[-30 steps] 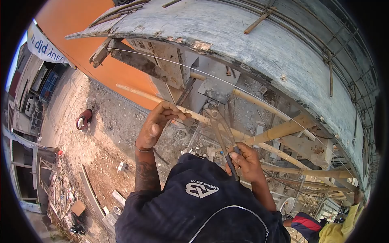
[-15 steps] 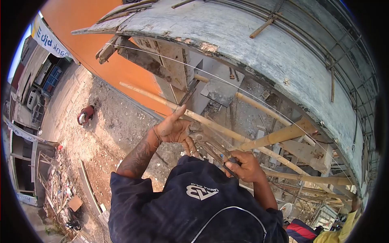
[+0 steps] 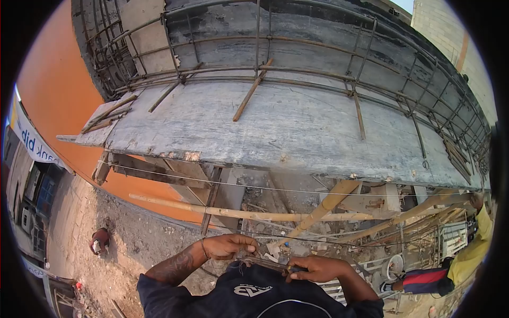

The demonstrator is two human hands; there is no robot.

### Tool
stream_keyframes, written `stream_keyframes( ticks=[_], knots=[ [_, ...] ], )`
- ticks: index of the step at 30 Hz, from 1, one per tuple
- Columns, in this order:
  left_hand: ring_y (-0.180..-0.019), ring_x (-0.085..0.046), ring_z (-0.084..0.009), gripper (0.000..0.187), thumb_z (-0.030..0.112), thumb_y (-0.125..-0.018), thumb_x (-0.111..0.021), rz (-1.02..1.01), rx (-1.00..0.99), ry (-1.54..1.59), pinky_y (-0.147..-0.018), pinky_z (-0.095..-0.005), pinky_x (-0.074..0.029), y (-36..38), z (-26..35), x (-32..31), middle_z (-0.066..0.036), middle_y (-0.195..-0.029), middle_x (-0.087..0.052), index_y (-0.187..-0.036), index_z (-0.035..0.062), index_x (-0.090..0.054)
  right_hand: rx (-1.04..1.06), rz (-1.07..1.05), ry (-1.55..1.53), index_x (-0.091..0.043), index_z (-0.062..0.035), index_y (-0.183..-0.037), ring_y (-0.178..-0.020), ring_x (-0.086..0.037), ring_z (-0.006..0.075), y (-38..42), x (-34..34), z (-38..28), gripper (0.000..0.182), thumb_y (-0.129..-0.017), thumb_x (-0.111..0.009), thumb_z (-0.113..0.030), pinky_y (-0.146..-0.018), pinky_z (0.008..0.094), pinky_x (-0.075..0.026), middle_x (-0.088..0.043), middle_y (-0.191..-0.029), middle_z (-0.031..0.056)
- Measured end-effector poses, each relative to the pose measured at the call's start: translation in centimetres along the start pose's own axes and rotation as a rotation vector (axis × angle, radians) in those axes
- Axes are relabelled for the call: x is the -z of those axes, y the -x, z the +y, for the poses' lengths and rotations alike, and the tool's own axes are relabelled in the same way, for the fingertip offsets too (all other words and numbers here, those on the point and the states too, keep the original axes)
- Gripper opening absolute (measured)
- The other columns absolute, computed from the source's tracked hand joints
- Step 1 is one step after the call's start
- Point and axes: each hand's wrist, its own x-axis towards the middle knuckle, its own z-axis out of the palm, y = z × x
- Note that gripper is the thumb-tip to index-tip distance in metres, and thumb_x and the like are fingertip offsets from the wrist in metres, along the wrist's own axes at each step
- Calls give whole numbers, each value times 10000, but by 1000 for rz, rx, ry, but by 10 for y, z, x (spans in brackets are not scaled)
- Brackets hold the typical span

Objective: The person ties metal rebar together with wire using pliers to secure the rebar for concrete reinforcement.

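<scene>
Now, line by line:
Tool: the pincers point(image 3: 268, 263) lie almost level between my two hands, close in against my dark shirt point(image 3: 260, 297), low in the view.
Left hand: my left hand point(image 3: 229, 246) has its fingers curled together over the head end of the pincers.
Right hand: my right hand point(image 3: 314, 267) is clamped around the handle end, fingers folded under.
Wire: a thin wire point(image 3: 318, 191) runs taut across the view above my hands, apart from them.
Bamboo: a bamboo pole point(image 3: 233, 213) crosses below the wire, with a second one leaning up against the slab edge.
Formwork: the grey slab form point(image 3: 286, 127) holds a grid of steel bars point(image 3: 297, 58) lying on it.
Containers: none that I can make out.
Others: a person in a yellow sleeve point(image 3: 469, 259) at right; another far below on the ground point(image 3: 99, 241).
Change: half a second ago my left thumb pointed up at the pole and the pincers slanted; both hands have dropped lower and the view has tipped up to the bars.
</scene>
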Motion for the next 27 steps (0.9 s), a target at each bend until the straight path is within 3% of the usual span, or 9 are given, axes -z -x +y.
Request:
stream_keyframes(
  ticks=[5, 7, 8, 9, 14, 19, 21, 22, 27],
  knots=[
    [-934, -523, -159, 217, 218, -949, -529, -237, -9, -566, -843, -315, -407, -18, 51, -16, -43, -940, -567, -1005, 14, -579, -228, 29, 43, -466, -73, -1142, -920, -595, 308, 20, -10, -9, 315, -957, -476, -328, -785, 393, -437, -606, -957, 158],
    [-931, -530, -186, 173, 186, -927, -565, -225, -200, -837, -861, -323, -404, -24, 51, -19, -65, -935, -569, -999, 30, -583, -266, 38, 110, -456, -84, -1139, -853, -587, 331, 28, -17, -15, 326, -968, -445, -361, -743, 412, -430, -586, -883, 181],
    [-912, -560, -232, 149, 165, -904, -592, -265, -380, -823, -839, -352, -429, -31, 52, -20, -93, -899, -579, -969, 32, -583, -283, 60, 98, -464, -72, -1152, -934, -589, 369, 32, -20, -16, 329, -960, -458, -339, -792, 434, -433, -597, -968, 218],
    [-912, -560, -232, 149, 165, -904, -592, -284, -378, -829, -839, -352, -429, -34, 54, -23, -93, -899, -579, -969, 32, -583, -287, 78, 91, -464, -72, -1152, -934, -589, 369, 34, -23, -15, 329, -960, -458, -339, -792, 434, -433, -597, -968, 218],
    [-865, -583, -324, 160, 162, -859, -623, -102, -424, -1307, -768, -410, -462, -35, 74, -42, -132, -888, -600, -925, 23, -581, -415, 283, 27, -497, -59, -1134, -979, -581, 343, 46, -40, 3, 318, -963, -450, -324, -826, 411, -433, -615, -1010, 181],
    [-895, -549, -346, 147, 142, -849, -610, -106, -424, -1315, -783, -407, -443, -46, 71, -42, -150, -897, -577, -901, 11, -571, -286, 553, -171, -523, -49, -1073, -978, -586, 268, 59, -63, 51, 314, -970, -437, -333, -826, 374, -442, -636, -996, 115],
    [-907, -532, -350, 114, 106, -839, -603, 92, -500, -1366, -761, -419, -433, -50, 62, -47, -172, -933, -552, -886, 9, -564, -220, 670, -302, -524, -28, -1023, -961, -591, 211, 53, -72, 55, 330, -982, -418, -337, -812, 353, -452, -655, -962, 67],
    [-952, -513, -361, 94, 78, -844, -579, 96, -479, -1320, -781, -416, -425, -54, 53, -47, -178, -954, -534, -869, -4, -539, -208, 701, -623, -514, -28, -997, -993, -588, 187, 49, -78, 57, 331, -984, -416, -344, -823, 343, -462, -661, -903, 58],
    [-943, -527, -366, 77, 62, -837, -563, 167, -701, -1122, -817, -395, -426, -74, 29, -38, -164, -943, -542, -849, -1, -520, -126, 655, -1064, -516, -23, -1005, -1065, -575, 216, 56, -90, 83, 317, -982, -430, -327, -874, 338, -467, -664, -954, 99]
  ],
)
